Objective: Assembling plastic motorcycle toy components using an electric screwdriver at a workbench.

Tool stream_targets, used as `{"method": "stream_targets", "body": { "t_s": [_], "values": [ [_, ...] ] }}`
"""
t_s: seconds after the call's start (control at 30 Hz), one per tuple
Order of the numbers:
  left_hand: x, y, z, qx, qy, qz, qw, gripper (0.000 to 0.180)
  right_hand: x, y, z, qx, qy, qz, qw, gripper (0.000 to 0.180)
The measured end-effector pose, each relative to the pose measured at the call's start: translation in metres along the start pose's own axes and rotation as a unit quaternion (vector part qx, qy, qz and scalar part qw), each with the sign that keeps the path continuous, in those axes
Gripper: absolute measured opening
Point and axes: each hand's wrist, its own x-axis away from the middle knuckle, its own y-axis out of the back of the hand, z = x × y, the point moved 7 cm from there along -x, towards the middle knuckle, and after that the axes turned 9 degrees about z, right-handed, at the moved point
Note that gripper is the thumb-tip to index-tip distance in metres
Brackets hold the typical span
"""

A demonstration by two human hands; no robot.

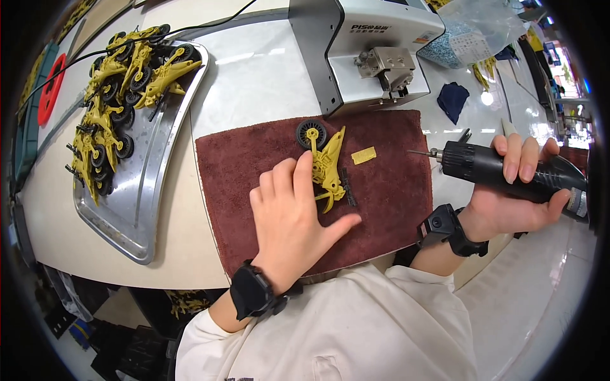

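Note:
My left hand [286, 203] lies over the left side of a yellow toy motorcycle [327, 168], its fingers stretched out and the thumb spread away to the right. The index fingertip meets the toy just below its black wheel [311, 134]; only one wheel shows on it. The toy rests on a dark red cloth [387, 203], with a small yellow tag-like piece [364, 155] to its right. Off the cloth's right edge, my right hand [518, 184] grips a black electric screwdriver [495, 164]. Its thin bit points left, toward the toy, and stays apart from it.
A metal tray [149, 216] at the left holds several yellow toy motorcycles [121, 95]. Behind the cloth stands a grey-white machine [375, 57] with a metal head. A clear bag of bluish pellets [467, 41] and a dark blue rag [453, 101] lie at the back right.

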Motion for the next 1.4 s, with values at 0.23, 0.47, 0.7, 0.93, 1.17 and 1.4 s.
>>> {"method": "stream_targets", "body": {
  "t_s": [0.23,0.47,0.7,0.93,1.17,1.4],
  "values": [
    [-0.007,0.003,0.012,0.018,-0.006,-0.018,1.0,0.072,0.002,0.004,-0.002,0.012,0.002,-0.018,1.0,0.063],
    [-0.007,0.002,0.015,0.078,-0.14,0.139,0.977,0.072,0.004,0.006,0.0,0.019,0.001,-0.01,1.0,0.063],
    [0.013,0.02,-0.001,0.028,-0.101,0.056,0.993,0.065,0.001,0.001,-0.005,0.015,-0.005,-0.019,1.0,0.061],
    [0.003,0.008,0.017,-0.008,-0.051,0.026,0.998,0.062,-0.01,-0.011,-0.008,-0.003,-0.012,0.015,1.0,0.06],
    [0.007,0.019,0.038,0.06,-0.017,-0.022,0.998,0.073,-0.044,-0.024,-0.006,0.042,-0.007,0.053,0.998,0.057],
    [0.005,0.013,0.042,0.055,-0.014,0.011,0.998,0.057,-0.066,-0.023,-0.015,0.067,-0.015,0.069,0.995,0.059]
  ]
}}
